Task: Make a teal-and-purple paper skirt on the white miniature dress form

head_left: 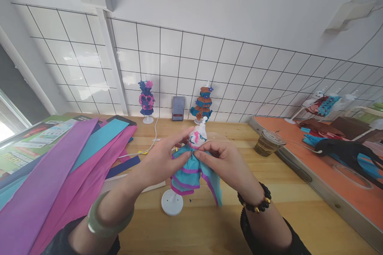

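Note:
A small dress form [198, 134] with a white, pink and teal patterned top stands tilted on a round white base [172, 203]. Around its waist hangs a layered turquoise skirt [186, 179] with purple edging. My left hand [167, 155] is at the left of the waist, its thumb pressing the turquoise fabric and its other fingers partly behind the form. On the right, my right hand [226, 161] pinches the gathered top of a loose turquoise strip [214, 181] that hangs down beside the skirt. Both thumbs nearly meet at the front of the waist.
Purple, pink and blue sheets [86, 167] lie at the left. Two dressed forms, one navy and pink [146, 99], one brown and teal [205, 101], stand by the tiled wall with a phone [178, 108] between them. A cup [269, 143] and an orange surface [299, 143] are right.

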The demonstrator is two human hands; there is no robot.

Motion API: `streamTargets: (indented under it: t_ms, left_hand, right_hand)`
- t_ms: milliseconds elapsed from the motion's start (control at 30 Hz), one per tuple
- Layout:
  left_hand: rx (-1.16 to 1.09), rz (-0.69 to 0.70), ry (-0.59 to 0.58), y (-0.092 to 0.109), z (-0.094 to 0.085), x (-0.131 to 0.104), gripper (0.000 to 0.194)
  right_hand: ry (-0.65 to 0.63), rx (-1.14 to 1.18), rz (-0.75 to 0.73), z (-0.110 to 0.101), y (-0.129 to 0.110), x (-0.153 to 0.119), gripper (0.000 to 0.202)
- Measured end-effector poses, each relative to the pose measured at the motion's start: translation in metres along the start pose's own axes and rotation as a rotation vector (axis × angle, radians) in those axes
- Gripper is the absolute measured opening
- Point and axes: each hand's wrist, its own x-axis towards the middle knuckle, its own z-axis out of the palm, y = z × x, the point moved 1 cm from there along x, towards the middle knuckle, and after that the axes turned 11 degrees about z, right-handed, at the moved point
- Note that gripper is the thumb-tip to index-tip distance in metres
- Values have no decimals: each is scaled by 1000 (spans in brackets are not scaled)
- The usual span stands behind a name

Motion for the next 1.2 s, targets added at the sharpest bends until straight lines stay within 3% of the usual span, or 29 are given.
streamTargets:
  t_ms: [267,500,700,833,900,1067,1200]
  left_hand:
    - [35,23,-35,6,-1,1,55]
    - [1,-24,44,2,1,3,49]
    - [-195,-51,108,-3,1,4,43]
    - [-331,-68,79,-5,0,4,40]
    - [-375,-80,74,-5,0,4,44]
    - [-442,-127,102,-4,-3,3,78]
    - [-395,-129,75,1,-6,3,81]
  right_hand:
    - [89,-76,11,0,0,-1,20]
    - [93,-81,19,0,-2,-2,18]
    - [132,-140,15,0,-2,-3,22]
    - [91,-150,-53,1,-4,-4,13]
    - [81,-153,-74,1,-6,-4,13]
    - [54,-131,-67,2,-5,-4,13]
    - [57,-122,-65,3,-4,-4,11]
